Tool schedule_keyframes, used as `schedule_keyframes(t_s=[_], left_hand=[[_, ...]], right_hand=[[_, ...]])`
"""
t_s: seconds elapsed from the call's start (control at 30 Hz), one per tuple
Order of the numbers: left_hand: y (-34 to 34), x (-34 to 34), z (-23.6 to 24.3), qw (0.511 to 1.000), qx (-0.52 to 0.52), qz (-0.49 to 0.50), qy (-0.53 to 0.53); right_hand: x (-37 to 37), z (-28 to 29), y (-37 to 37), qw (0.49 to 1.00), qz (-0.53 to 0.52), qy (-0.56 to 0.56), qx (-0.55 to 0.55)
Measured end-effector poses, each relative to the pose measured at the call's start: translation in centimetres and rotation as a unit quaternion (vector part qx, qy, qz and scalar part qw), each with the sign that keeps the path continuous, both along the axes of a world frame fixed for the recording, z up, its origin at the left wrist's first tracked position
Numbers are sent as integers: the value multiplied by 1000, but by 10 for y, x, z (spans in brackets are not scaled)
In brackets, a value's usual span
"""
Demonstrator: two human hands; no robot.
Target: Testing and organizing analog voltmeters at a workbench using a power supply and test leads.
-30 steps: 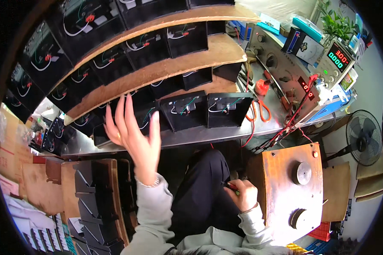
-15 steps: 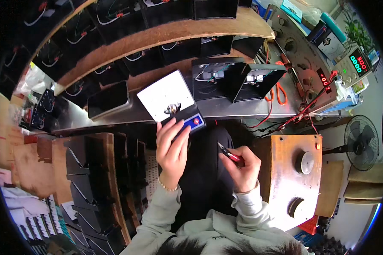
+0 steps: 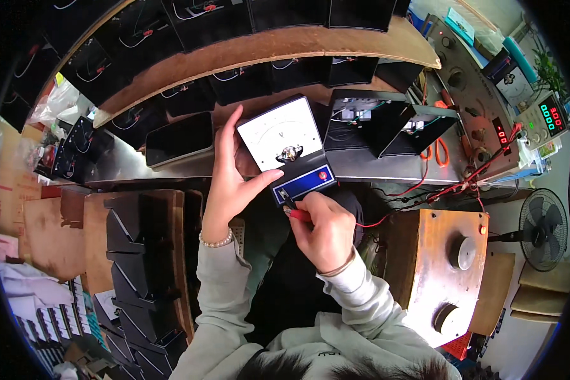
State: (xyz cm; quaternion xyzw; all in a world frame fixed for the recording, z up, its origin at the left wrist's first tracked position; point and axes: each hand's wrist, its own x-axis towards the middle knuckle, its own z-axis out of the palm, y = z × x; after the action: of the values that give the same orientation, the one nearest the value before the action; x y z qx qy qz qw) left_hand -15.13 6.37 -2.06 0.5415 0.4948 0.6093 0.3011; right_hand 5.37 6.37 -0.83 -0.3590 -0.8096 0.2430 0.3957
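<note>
The black rectangular meter w/ white dial face and blue lower plate (image 3: pixel 277 132) is held, tilted, by the left grip (image 3: pixel 230 187): thumb is laid on its lower left edge, fingers are stretched along the left side and partly hidden, so the meter is clamped btwn them. It is placed over the front edge of the grey metal surface (image 3: pixel 117 161); whether it is also supported there cannot be told. By the right grip, (image 3: pixel 326 231) w/ fingers together, a slim red-and-black hand tool (image 3: pixel 299 215) is pinched, its dark tip directed at the left end of the blue plate; exact contact cannot be told. A thin red wire (image 3: pixel 377 223) is seen next to this grip.

On the R, two open-fronted black boxes (image 3: pixel 354 136) are stood just beside the meter, so that side is obstructed. On the L, a flat dark phone-like device (image 3: pixel 179 139) is laid near the left grip. Behind, space is limited by a brown wooden shelf (image 3: pixel 266 63) w/ black boxes. Further R, orange-handled scissors (image 3: pixel 443 153) are placed.
</note>
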Motion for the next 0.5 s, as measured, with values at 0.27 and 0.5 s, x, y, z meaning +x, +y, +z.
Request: schedule_keyframes(t_s=[0.27, 0.5], left_hand=[[-10, -3, 7, 998, -54, -22, 21], [-14, -4, 2, 994, -44, 7, 101]], right_hand=[[18, -14, -20, 971, 15, 121, -207], [58, -9, -1, 986, -33, 117, -116]])
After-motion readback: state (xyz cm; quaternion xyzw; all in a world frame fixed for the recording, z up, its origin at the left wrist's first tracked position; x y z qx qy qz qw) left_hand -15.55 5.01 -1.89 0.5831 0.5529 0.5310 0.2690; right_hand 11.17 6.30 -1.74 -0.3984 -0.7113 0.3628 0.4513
